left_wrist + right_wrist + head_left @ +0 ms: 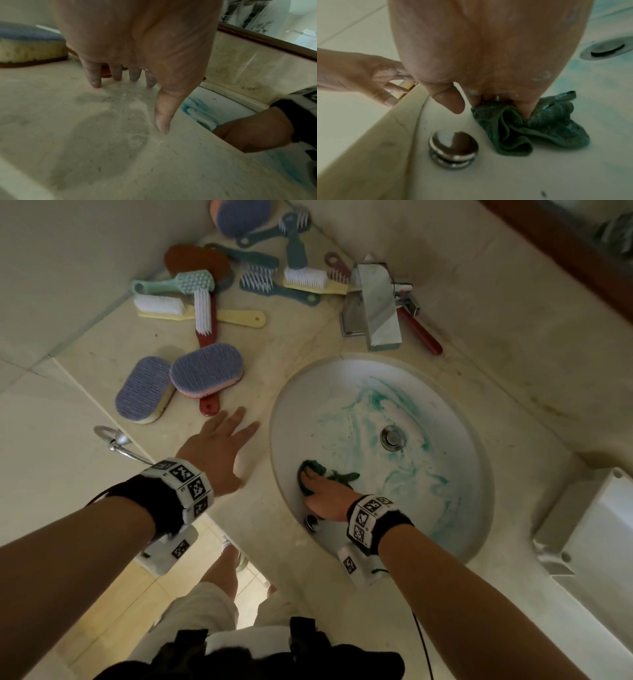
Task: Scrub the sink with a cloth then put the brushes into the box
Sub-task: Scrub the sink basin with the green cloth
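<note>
The white oval sink [445,412] is smeared with blue-green streaks round its drain [393,437]. My right hand [313,474] reaches into the near left wall of the basin and presses a dark green cloth [344,477] against it. In the right wrist view its fingers [527,112] push down into the bunched cloth [547,128] while the thumb stays off it. My left hand [233,433] lies flat on the counter beside the sink, fingers spread, empty. Several brushes [205,302] lie in a loose pile at the back left. A white box [589,525] stands at the right.
Two purple-topped scrub pads [205,368] lie just beyond my left hand; one [29,44] shows in the left wrist view. The chrome faucet [373,302] stands behind the sink with a red-handled brush [421,333] beside it. A chrome cap [453,148] protrudes from the basin's near wall.
</note>
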